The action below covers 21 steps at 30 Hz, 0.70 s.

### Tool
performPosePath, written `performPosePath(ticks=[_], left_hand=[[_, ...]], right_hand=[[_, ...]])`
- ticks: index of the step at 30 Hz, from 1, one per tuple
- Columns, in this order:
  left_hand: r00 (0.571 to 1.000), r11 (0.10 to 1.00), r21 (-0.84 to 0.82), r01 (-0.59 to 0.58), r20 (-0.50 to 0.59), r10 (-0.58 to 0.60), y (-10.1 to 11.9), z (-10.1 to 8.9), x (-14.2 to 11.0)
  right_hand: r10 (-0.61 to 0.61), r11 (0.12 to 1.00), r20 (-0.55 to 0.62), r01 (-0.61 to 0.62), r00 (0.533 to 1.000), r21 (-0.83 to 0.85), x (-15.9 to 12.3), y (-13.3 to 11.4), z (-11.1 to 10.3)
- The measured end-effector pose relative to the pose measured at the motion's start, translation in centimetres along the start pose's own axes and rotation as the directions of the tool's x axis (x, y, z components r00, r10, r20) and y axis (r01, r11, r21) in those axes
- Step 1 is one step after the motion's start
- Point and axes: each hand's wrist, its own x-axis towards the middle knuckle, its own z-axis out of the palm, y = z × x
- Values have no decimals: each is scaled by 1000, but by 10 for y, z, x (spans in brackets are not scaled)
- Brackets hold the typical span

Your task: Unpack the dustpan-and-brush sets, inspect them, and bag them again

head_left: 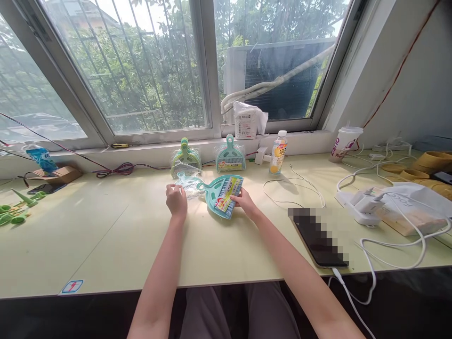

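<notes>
A teal mini dustpan (213, 194) with a blue-bristled brush (223, 195) and a printed card label (229, 192) lies in front of me, its handle to the left. My right hand (244, 202) grips the set at its right edge, thumb near the label. At the handle end, my left hand (176, 201) has its fingers pinched together by the clear plastic wrapper (192, 186). Behind them, a green wrapped dustpan set (185, 160) and another teal set (230, 157) lean against the window ledge.
An orange-drink bottle (278, 153), a lidded cup (346, 143) and a white packet (247, 123) stand at the back. A phone (319, 240) on a charging cable lies to the right, beside a power strip (363, 212). Green pieces (21, 212) and a small cardboard box (60, 175) are left.
</notes>
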Motion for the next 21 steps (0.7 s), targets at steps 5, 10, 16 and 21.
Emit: performPosePath(ticks=[5, 10, 16, 21], left_hand=[[993, 993, -36, -109, 29, 110, 8, 0, -6], [944, 948, -166, -272, 146, 296, 30, 4, -19], [987, 893, -420, -163, -82, 141, 52, 4, -34], [928, 489, -805, 335, 193, -319, 58, 5, -32]], right_hand=[[-39, 998, -69, 43, 997, 50, -1, 2, 8], [-6, 995, -60, 12, 998, 103, -4, 4, 15], [-30, 974, -177, 69, 984, 216, -2, 8, 12], [-49, 927, -196, 117, 979, 355, 1, 9, 8]])
